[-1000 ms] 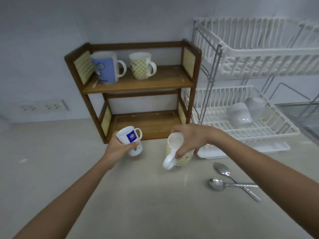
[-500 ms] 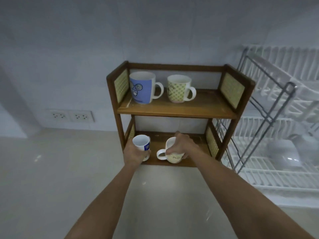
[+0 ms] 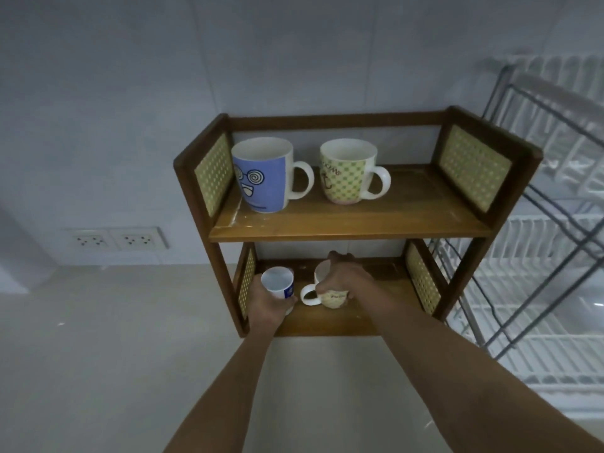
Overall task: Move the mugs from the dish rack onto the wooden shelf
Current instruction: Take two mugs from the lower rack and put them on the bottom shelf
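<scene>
The wooden shelf (image 3: 359, 228) stands against the wall with two tiers. On its top tier sit a blue face-print mug (image 3: 263, 174) and a green checked mug (image 3: 346, 173), both upright. My left hand (image 3: 269, 304) grips a small white mug with a blue label (image 3: 278, 282) at the left of the lower tier. My right hand (image 3: 343, 277) holds a cream patterned mug (image 3: 330, 297) from above on the lower tier, its handle pointing left. The white dish rack (image 3: 536, 289) is at the right; its mugs are out of sight.
A double wall socket (image 3: 114, 239) sits low on the wall to the left. The rack's metal frame (image 3: 555, 204) rises close beside the shelf's right side. Pale countertop (image 3: 98, 354) spreads in front and to the left.
Both hands carried their mugs from the counter into the lower tier of the shelf. The view came closer to the shelf and swung left, so the rack's mugs and the spoons left the frame.
</scene>
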{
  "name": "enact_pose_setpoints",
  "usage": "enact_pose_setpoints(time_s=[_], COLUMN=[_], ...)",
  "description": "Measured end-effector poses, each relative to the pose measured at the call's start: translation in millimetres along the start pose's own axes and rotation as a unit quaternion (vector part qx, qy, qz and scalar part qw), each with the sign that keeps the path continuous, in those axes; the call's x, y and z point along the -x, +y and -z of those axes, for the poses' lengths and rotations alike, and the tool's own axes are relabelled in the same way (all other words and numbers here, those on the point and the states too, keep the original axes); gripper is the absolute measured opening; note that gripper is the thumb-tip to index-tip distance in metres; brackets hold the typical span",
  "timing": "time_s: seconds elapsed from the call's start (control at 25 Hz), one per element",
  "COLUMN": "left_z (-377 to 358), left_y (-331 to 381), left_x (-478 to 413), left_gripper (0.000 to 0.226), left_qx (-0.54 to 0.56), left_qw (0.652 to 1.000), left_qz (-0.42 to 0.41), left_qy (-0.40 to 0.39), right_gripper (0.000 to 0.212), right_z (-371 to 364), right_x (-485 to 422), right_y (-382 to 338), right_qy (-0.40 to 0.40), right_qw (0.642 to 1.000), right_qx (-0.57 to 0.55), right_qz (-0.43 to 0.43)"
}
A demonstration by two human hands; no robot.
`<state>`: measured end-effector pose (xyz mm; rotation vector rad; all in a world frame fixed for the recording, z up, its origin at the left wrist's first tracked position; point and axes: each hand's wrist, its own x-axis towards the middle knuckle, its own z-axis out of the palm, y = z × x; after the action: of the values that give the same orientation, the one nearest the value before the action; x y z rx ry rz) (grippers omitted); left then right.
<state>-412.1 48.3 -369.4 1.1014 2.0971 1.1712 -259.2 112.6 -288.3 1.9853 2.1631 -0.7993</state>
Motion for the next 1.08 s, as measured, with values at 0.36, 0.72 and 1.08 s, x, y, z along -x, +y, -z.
enact_pose_setpoints(time_s=[0.36, 0.72, 1.08], left_z=[-2, 20, -64], left_y=[15, 59, 135], left_x=[8, 151, 271], left_gripper=[0.083, 0.034, 0.021], left_qx=[-0.019, 0.045, 0.030], left_qw=[1.000, 0.935, 0.808], left_qz=[0.003, -0.352, -0.555], left_qy=[0.014, 0.021, -0.197], right_gripper=[0.097, 0.022, 0.015], right_z=[-5, -21, 35], right_x=[6, 177, 223], right_y=[18, 106, 292], right_qy=[0.011, 0.397, 0.488], right_qw=[0.999, 0.856, 0.809], right_qx=[0.004, -0.276, -0.326], right_qz=[0.045, 0.184, -0.014])
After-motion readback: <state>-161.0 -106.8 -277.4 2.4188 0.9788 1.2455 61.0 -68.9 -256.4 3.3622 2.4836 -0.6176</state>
